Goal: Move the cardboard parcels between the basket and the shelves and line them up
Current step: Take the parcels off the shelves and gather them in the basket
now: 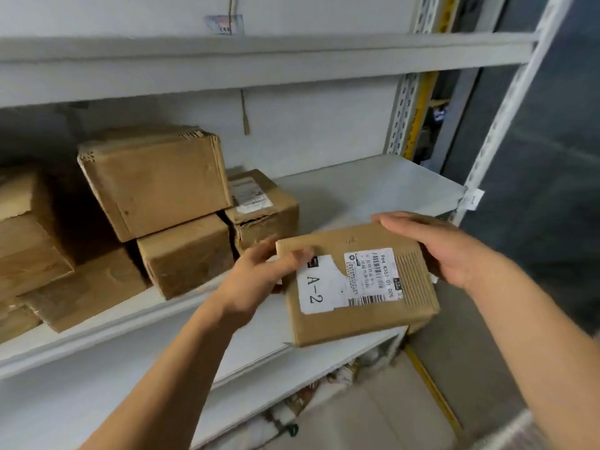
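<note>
I hold a flat cardboard parcel [357,323] with a white label reading "A-2" in front of the middle shelf [363,186]. My left hand [259,274] grips its left edge, thumb on top. My right hand [441,245] grips its far right corner, fingers curled over the top edge. On the shelf's left half stand several cardboard parcels: a large one [156,180] stacked on a smaller box [188,254], and a labelled box [263,206] to their right. The basket is not in view.
More worn boxes [32,241] fill the shelf's far left. The shelf's right half is bare white board. An upper shelf [259,53] runs overhead. A perforated metal upright [506,108] bounds the right side. Packages lie under the lower shelf [324,391].
</note>
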